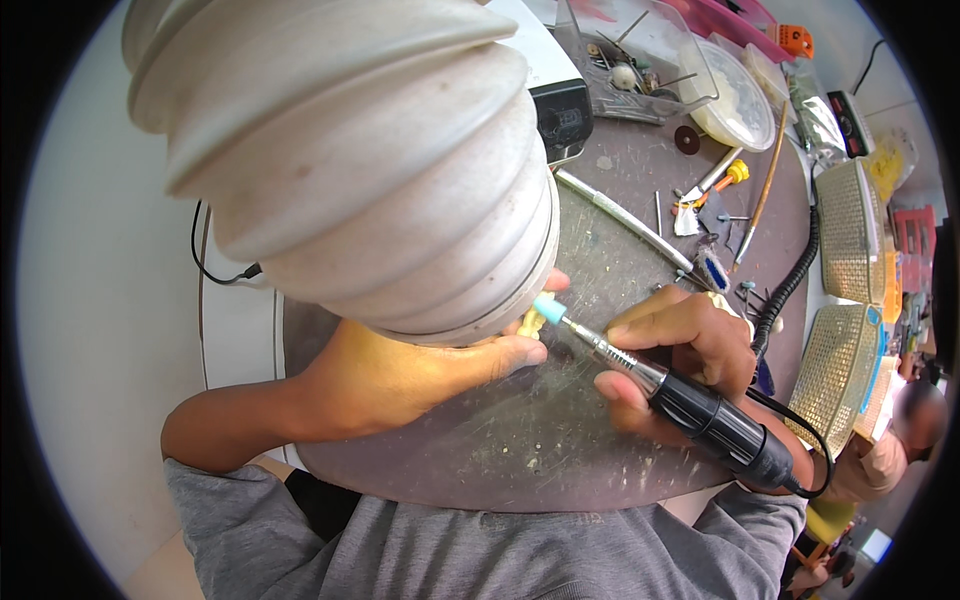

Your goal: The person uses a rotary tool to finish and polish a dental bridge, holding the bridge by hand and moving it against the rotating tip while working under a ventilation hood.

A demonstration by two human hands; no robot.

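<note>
My right hand (695, 335) is closed round a black and silver rotary handpiece (710, 415), held like a pen, with its cord trailing off the back end. At its tip a light-blue grinding bit (549, 308) meets a small pale-yellow piece (532, 323), whose kind I cannot make out. Thumb and fingers of my left hand (440, 372) pinch this piece just beside the mouth of a large white ribbed hose (380, 170). The hose hides most of those left fingers and part of the piece.
A brown worktop (460, 460) carries a metal rod-like tool (625, 222), a brush (762, 185) and a dark disc (687, 139). Behind stand a clear tray (640, 105) of small bits and a round tub (735, 95). Woven baskets (850, 235) line the right; another person (885, 460) sits beyond.
</note>
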